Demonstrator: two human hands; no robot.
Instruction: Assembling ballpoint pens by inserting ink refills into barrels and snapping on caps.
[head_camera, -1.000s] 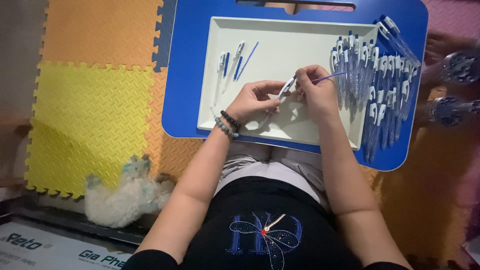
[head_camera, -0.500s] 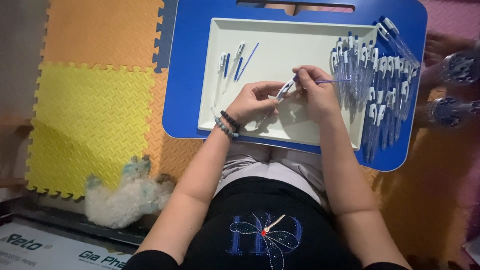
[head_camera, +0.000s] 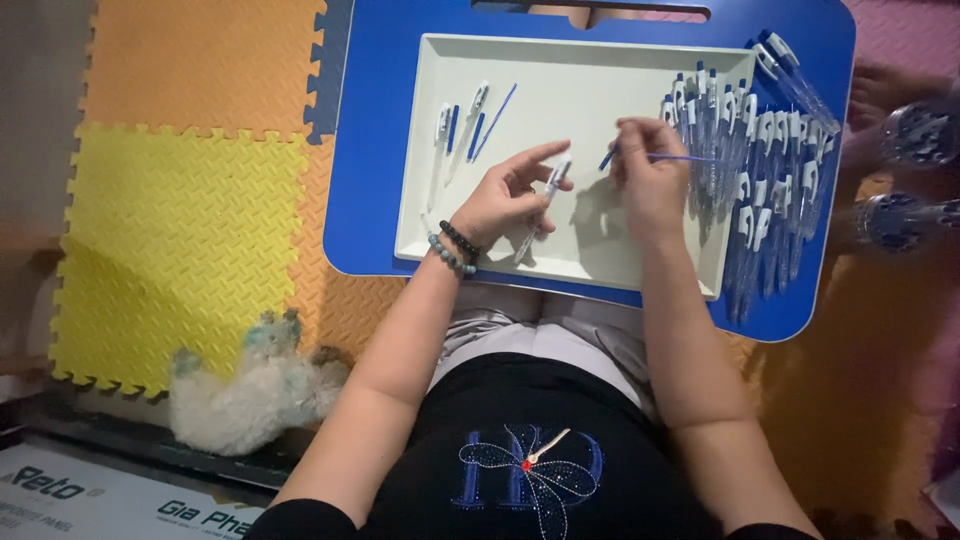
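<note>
- The pen row (head_camera: 760, 170) overhangs the tray (head_camera: 560, 70), its lower ends blurred.
- Left hand (head_camera: 505, 195) grips a pen barrel (head_camera: 545, 200) over the tray.
- Right hand (head_camera: 650, 175) pinches a blue refill (head_camera: 655, 157).
- Loose pen parts (head_camera: 465, 125) lie in the tray's left corner.

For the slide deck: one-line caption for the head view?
Left hand holds a pen barrel, right hand a refill, over a white tray.

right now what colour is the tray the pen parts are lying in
White or pale cream, best seen in the head view: the tray sits on a blue lap desk.
</note>
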